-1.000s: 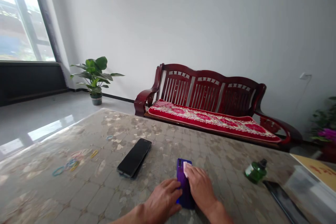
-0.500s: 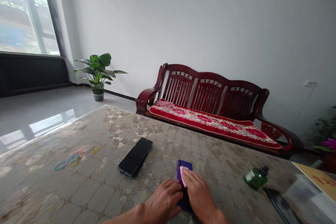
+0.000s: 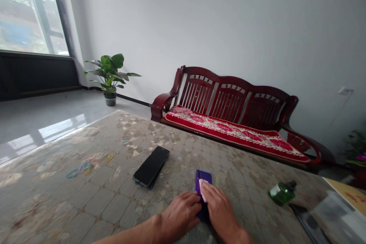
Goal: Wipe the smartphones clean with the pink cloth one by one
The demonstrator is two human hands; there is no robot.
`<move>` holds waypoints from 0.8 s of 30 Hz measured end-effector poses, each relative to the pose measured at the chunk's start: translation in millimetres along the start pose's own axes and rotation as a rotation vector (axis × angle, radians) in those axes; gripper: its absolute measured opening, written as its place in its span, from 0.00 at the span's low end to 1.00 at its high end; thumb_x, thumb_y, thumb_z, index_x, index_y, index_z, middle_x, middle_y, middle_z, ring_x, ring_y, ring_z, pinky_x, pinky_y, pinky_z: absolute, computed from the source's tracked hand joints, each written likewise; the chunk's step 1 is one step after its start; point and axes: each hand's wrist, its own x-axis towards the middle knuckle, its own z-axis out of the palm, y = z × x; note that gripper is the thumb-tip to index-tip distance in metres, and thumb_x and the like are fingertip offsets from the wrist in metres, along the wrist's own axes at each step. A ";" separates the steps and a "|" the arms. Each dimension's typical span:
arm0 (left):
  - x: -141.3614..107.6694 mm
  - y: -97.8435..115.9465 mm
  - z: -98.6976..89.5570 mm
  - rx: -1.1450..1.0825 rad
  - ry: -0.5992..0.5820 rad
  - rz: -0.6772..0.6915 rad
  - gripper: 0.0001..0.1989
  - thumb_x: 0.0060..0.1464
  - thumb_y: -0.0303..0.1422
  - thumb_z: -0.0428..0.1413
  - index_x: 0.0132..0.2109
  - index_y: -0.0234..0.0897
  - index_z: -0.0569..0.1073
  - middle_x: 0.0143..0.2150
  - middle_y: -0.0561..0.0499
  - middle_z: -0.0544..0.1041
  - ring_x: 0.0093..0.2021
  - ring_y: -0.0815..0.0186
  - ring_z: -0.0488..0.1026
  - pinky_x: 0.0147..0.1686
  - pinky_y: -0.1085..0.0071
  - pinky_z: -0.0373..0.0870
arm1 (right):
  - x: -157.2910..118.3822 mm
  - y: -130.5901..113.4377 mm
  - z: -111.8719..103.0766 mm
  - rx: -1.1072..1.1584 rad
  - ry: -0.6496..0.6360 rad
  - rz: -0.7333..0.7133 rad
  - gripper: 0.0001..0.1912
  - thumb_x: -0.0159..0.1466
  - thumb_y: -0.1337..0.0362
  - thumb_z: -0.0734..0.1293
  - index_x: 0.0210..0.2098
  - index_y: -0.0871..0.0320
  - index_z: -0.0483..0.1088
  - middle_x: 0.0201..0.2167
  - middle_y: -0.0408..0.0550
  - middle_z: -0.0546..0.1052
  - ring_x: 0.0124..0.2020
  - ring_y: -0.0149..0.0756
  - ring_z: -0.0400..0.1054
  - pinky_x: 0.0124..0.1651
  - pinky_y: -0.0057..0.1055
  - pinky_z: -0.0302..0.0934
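Note:
A purple-blue phone (image 3: 204,176) lies back up on the patterned tabletop (image 3: 114,206), its camera strip toward the far end. My left hand (image 3: 180,213) grips the phone's left edge with bent fingers. Under the fingers of my right hand (image 3: 221,209) a small pale pink cloth (image 3: 202,187) is pressed against the back of the phone. Both hands cover the phone's near part.
Black phone (image 3: 151,166) lies left of my hands; coloured rubber bands (image 3: 85,167) are further left. At the right are a green bottle (image 3: 282,193), another dark phone (image 3: 310,223) and a clear plastic box (image 3: 334,213). A wooden bench (image 3: 228,99) stands beyond the table.
The camera view has shifted slightly, moving the whole scene a little. Both hands remain at the purple-blue phone, with the cloth still under my right fingers.

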 end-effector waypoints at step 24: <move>-3.2 0.3 -1.6 0.033 0.029 0.022 0.03 0.63 0.32 0.56 0.42 0.39 0.71 0.47 0.49 0.76 0.51 0.60 0.72 0.55 0.65 0.67 | 18.9 7.4 -1.5 -0.006 0.037 0.117 0.28 0.64 0.76 0.54 0.58 0.54 0.71 0.54 0.51 0.77 0.54 0.38 0.71 0.59 0.40 0.66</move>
